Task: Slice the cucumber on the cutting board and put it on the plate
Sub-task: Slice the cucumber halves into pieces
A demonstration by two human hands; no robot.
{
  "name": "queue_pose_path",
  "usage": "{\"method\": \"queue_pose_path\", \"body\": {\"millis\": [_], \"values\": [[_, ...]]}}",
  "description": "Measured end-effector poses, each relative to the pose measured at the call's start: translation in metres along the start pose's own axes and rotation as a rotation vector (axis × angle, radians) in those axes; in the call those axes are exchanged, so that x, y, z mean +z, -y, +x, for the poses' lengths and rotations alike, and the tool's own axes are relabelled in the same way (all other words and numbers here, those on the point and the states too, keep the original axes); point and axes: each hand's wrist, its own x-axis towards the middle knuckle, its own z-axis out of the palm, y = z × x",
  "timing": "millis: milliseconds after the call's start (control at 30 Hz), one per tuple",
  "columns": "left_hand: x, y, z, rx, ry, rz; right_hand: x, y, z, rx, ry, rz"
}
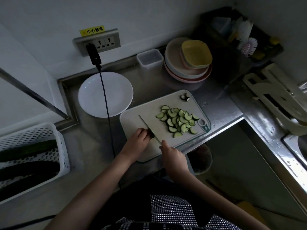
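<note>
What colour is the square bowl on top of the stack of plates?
Yellow. The square bowl sits on the stack of plates, seen in the head view.

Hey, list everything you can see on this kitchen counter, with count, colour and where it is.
cutting board: one, pale grey, counter centre
cucumber slices: a pile, green, right half of board
cucumber stub: one, dark green, under left fingers
cucumber ends: two, dark, board's far corner
knife: one, metal blade, on the stub
white plate: one, left of board
stacked dishes: several, beige, pink, yellow, back
plastic container: one, clear, beside stack
basket: one, white, left, holding dark cucumbers
socket: one, grey, wall
cable: one, black, crossing plate
left hand: holds stub
right hand: grips knife
</note>
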Motion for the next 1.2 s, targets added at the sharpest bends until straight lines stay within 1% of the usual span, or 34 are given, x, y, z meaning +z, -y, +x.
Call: {"method": "queue_pose_path", "body": {"millis": [100,267,367,667,767,833,1000,1200], "values": [[-0.002,-0.002,-0.002,-0.034,0.006,0.032,0.000,-0.001,0.000,-0.016,0.031,-0.059],[-0.005,-0.002,0.000,-0.030,0.014,0.047,0.000,-0.001,0.001,-0.055,0.037,-0.127],[-0.008,-0.004,0.002,-0.034,-0.007,0.042,0.002,-0.002,0.003,-0.044,0.041,-0.154],[-0.012,-0.007,0.002,-0.049,-0.006,0.020,0.003,0.000,0.004,0.005,0.076,-0.097],[-0.012,-0.007,0.002,-0.037,-0.017,-0.008,-0.001,0.002,0.006,0.070,0.127,-0.060],[-0.012,-0.007,0.001,-0.033,-0.019,-0.010,-0.002,0.002,0.007,0.080,0.146,-0.065],[-0.014,-0.006,-0.005,0.009,-0.015,0.016,-0.003,0.001,0.007,0.079,0.132,-0.092],[-0.012,-0.002,-0.005,0.059,-0.013,0.013,-0.008,0.003,0.008,0.073,0.064,-0.015]]}}
